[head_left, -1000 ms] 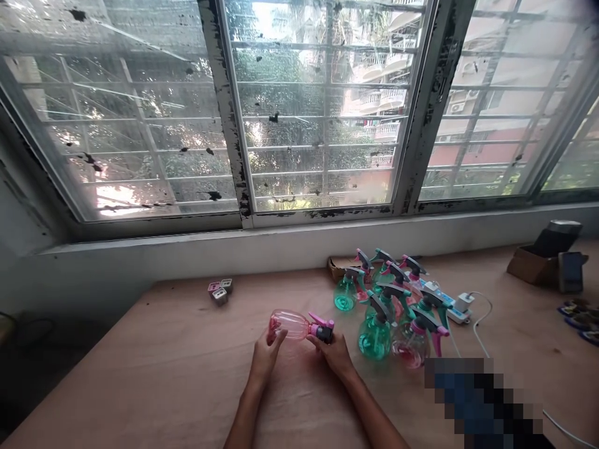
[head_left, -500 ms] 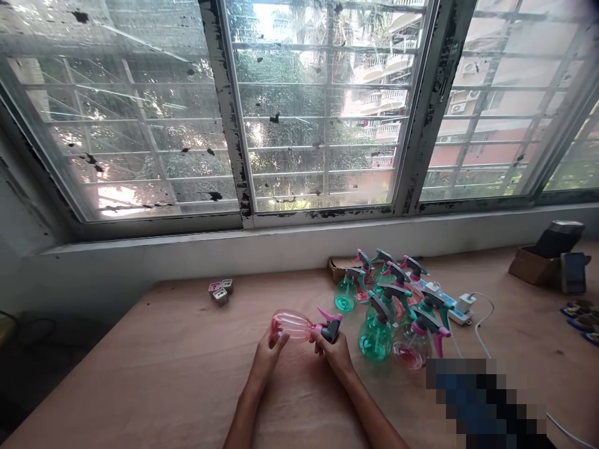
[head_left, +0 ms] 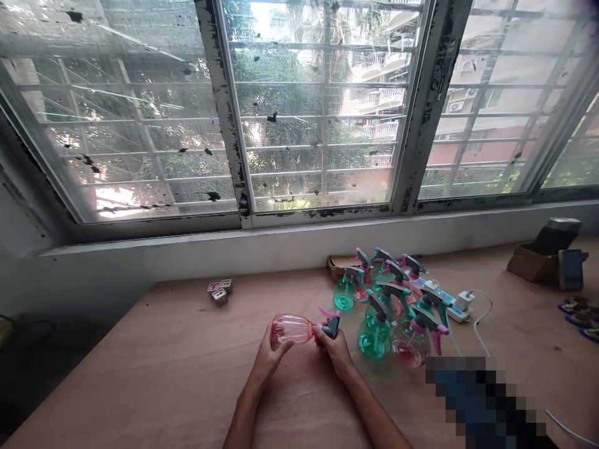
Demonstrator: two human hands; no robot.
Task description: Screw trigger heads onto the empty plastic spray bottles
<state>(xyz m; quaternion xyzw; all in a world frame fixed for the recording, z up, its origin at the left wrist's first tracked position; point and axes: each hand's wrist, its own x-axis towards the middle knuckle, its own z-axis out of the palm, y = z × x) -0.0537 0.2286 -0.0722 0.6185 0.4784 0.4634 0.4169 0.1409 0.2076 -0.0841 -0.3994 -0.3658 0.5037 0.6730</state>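
A pink see-through spray bottle [head_left: 290, 328] lies on its side between my hands, just above the wooden table [head_left: 163, 374]. My left hand [head_left: 267, 355] is wrapped round the bottle's round body. My right hand [head_left: 333, 352] grips its neck under the grey and pink trigger head [head_left: 329, 323]. To the right stands a cluster of several green and pink spray bottles [head_left: 390, 308], close to my right hand but apart from it.
Small cube-shaped items [head_left: 219, 292] lie at the table's back left. A white power strip with a plug and cable [head_left: 456, 305] lies behind the bottles. A cardboard box with a phone [head_left: 550, 259] stands at far right. A window [head_left: 309, 106] runs along the wall.
The bottle has turned in my hands, so the trigger head now points up and away. Both hands have stayed in about the same place.
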